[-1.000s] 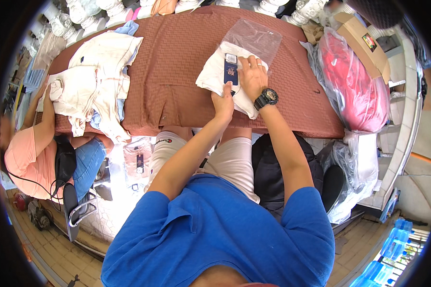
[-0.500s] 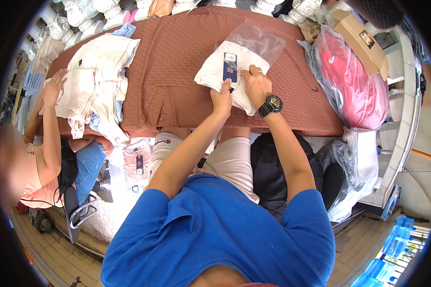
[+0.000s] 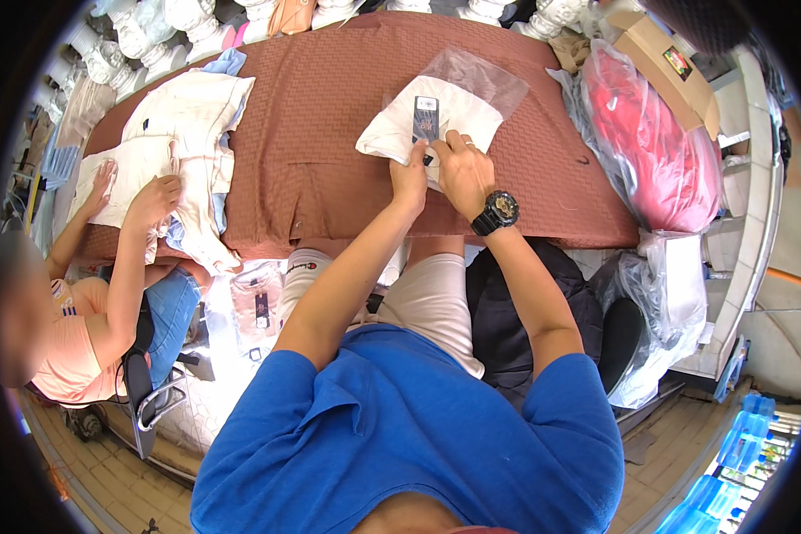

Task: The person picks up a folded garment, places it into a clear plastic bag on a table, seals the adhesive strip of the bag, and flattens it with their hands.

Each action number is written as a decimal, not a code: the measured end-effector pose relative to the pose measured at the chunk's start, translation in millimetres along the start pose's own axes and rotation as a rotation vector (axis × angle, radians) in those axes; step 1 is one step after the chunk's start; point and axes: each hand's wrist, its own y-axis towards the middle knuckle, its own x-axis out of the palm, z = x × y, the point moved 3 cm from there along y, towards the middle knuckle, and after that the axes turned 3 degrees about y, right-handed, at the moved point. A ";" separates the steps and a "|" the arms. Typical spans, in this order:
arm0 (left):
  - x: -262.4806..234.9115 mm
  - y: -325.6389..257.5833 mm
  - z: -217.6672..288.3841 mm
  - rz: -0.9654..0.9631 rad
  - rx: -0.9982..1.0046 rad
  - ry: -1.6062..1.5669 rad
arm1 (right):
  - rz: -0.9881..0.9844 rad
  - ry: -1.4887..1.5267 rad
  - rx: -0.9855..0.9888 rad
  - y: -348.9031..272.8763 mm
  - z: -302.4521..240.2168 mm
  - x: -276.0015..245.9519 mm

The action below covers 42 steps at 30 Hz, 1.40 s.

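A folded cream garment [image 3: 387, 127] lies on the brown-covered table in front of me, a dark hang tag [image 3: 425, 120] on top of it. Clear plastic bag [image 3: 485, 76] extends past its far side; whether the garment is inside cannot be made out. My left hand [image 3: 409, 184] grips the near edge, its thumb at the tag's lower end and its fingers mostly hidden. Beside it, my right hand [image 3: 465, 175], wearing a black watch, has its fingers curled over the garment's near right part. What those fingertips pinch is hidden.
At the left, a co-worker's hands [image 3: 156, 200] rest on cream garments [image 3: 191, 102] on the brown tablecloth [image 3: 303, 98]. Red items in clear plastic [image 3: 645, 133] and a cardboard box [image 3: 667, 67] stand at the right. A black backpack [image 3: 543, 311] sits beside my leg.
My right hand has moved slightly down and left, closer to my left hand and the tag. The garment has shifted slightly left. The co-worker's hands have separated over the cream garments.
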 end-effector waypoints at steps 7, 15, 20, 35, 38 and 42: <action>3.2 -2.0 2.8 -0.115 -0.101 -0.064 | 0.014 0.011 -0.011 -9.1 -27.7 -21.8; 8.0 -7.6 7.3 -0.216 -0.114 0.010 | 0.031 0.031 0.011 -25.0 -55.2 -36.9; -3.6 9.7 -4.9 -0.339 -0.113 0.218 | 0.068 0.132 -0.009 -33.2 -81.6 -47.5; 45.1 48.9 130.0 -0.601 0.899 1.432 | 0.305 0.649 0.256 -23.3 -115.3 -45.8; 49.0 23.3 117.2 -0.661 0.831 1.817 | 0.142 0.849 0.375 -50.2 -119.3 -5.0; -17.2 9.4 61.5 -0.611 0.503 2.135 | -0.308 0.921 0.294 -107.5 -135.5 36.5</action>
